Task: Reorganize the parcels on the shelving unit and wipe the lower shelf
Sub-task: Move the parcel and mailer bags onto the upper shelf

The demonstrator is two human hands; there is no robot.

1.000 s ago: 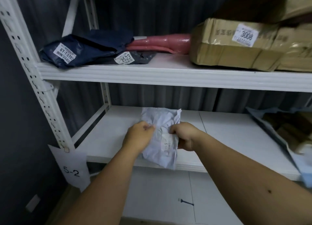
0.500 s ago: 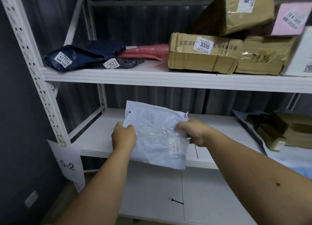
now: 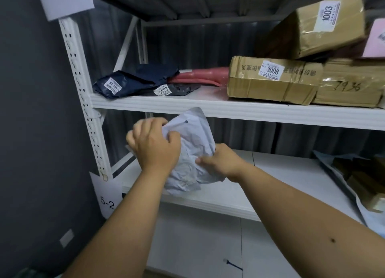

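Both hands hold a crumpled white poly mailer (image 3: 195,144) in the air, in front of the left end of the lower shelf (image 3: 281,173) and just under the front edge of the upper shelf (image 3: 229,108). The left hand (image 3: 155,145) has its grip curled round the mailer's upper left part; the right hand (image 3: 220,162) pinches its right edge between thumb and fingers. On the upper shelf, near its left end, lie a dark blue mailer (image 3: 133,81) and a grey mailer labelled 2523 (image 3: 177,89), with a pink mailer (image 3: 206,75) behind them. To the right sits a cardboard box labelled 3008 (image 3: 270,81), with a box labelled 1003 (image 3: 325,21) tilted above it.
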